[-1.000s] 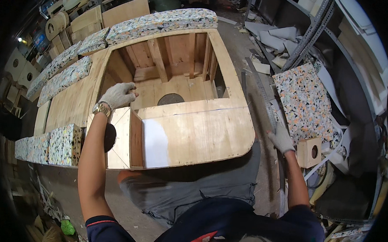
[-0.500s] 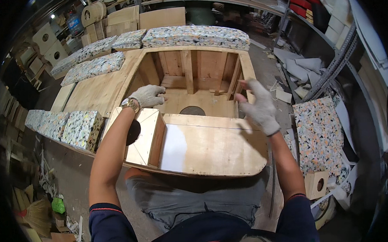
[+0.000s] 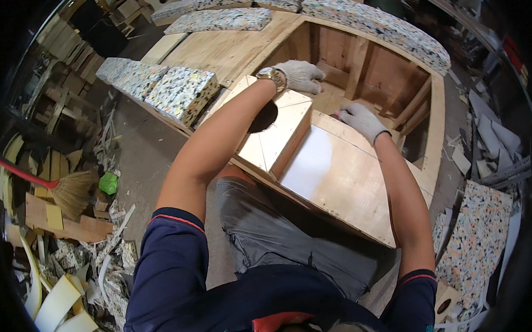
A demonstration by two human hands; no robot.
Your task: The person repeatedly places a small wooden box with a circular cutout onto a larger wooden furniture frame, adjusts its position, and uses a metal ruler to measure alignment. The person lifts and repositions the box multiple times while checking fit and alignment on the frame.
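Workshop. Indicators: unfinished wooden frame point(image 3: 356, 183), centre; speckled foam blocks point(image 3: 375, 26), top; offcut heap point(image 3: 107, 265), lower left; broom point(image 3: 74, 193), left; stacked boards point(image 3: 58, 40), upper left.

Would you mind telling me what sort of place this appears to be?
It looks like a workshop, probably for upholstered furniture: a bare wooden frame carries speckled foam blocks, and pale offcuts lie heaped at the left, near a straw broom.
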